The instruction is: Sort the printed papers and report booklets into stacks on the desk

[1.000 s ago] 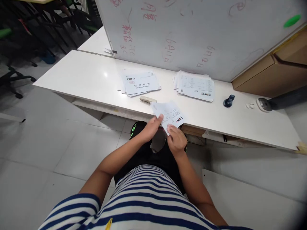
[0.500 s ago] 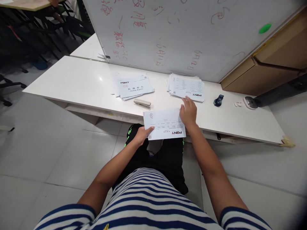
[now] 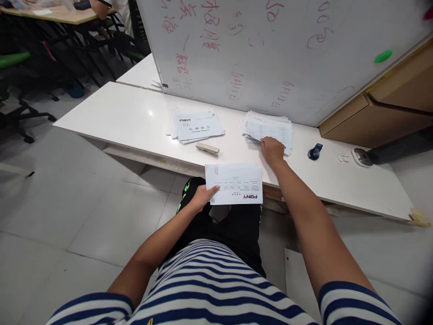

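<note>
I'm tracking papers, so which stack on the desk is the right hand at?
The stack nearer the blue object: the right hand is at its near edge. The other stack, topped by a "Testing Report" cover, has no hand at it.

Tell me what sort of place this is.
Probably an office: a whiteboard with red handwriting stands along a white desk, and the left hand holds printed paper.
</note>
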